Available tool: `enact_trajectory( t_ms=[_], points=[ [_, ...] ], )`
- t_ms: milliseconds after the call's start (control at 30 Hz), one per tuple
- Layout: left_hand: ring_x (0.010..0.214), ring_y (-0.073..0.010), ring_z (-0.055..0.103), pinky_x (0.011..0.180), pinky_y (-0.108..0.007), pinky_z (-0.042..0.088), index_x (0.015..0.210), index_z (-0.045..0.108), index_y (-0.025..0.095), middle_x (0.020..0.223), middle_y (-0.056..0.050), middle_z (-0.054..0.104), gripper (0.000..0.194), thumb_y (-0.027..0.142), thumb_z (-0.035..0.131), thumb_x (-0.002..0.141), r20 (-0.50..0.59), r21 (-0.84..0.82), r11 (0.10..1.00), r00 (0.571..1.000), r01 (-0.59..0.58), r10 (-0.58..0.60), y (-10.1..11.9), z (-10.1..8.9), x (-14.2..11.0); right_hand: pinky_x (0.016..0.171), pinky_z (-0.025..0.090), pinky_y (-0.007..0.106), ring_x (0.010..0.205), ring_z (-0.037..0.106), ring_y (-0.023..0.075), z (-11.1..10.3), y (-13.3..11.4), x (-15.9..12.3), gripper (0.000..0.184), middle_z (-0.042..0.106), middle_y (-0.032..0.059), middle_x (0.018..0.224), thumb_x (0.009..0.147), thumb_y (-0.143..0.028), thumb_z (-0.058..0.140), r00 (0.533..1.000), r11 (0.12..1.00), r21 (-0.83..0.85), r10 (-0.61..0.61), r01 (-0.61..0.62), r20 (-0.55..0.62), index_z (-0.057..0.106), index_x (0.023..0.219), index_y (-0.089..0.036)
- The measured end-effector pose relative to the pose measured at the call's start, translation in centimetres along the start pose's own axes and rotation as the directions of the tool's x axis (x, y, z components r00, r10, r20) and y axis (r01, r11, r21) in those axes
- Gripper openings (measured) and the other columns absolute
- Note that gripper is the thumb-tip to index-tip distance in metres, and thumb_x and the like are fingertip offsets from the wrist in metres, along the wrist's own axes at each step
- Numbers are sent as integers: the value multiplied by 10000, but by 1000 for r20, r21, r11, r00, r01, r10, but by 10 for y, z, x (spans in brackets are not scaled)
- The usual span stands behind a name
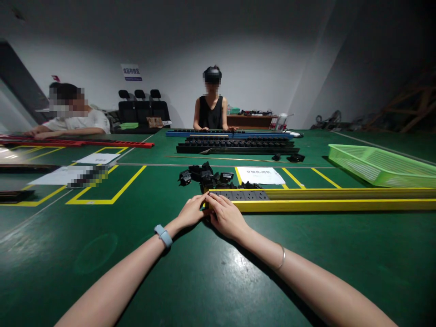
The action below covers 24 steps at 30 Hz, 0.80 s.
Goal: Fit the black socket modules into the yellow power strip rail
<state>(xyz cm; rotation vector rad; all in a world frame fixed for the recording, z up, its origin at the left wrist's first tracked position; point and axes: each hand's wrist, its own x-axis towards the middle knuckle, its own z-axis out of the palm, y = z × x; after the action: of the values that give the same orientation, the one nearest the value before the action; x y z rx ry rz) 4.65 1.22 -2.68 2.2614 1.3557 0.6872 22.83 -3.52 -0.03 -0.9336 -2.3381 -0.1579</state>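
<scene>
Left hand [191, 211], fingers bent at left end of yellow rail [327, 205], mid-table, exact grip unclear; right hand [227, 217] lies over same end, fingers curled together, hiding the tip and whatever is pinched. Black socket modules [238, 195] fill the rail's left part; its right end is cut off. Bare green table [218, 290] runs to the near edge between the forearms; green basket [381, 165] sits near the right edge.
</scene>
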Motion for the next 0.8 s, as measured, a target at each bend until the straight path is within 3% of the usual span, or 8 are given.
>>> enact_trajectory(
  t_ms=[333,800],
  points=[
    [1254,-294,472,1061,-430,335,1424,388,222,1377,-128,510,708,347,634,771,8,-13,1000,1000,16,-16,6,-3,-1,1054,397,445,1221,480,269,-1,0,-5,510,555,146,1280,865,-195,507,989,993,-20,112,-115,-101,397,1358,-128],
    [1242,-308,477,1066,-437,339,1407,416,211,1338,-121,538,723,357,655,741,-14,-38,999,999,39,-40,9,-4,-3,981,372,476,1107,473,320,0,4,-8,526,567,172,1177,881,-338,528,965,961,-150,209,-232,-156,402,1331,-98]
  ],
)
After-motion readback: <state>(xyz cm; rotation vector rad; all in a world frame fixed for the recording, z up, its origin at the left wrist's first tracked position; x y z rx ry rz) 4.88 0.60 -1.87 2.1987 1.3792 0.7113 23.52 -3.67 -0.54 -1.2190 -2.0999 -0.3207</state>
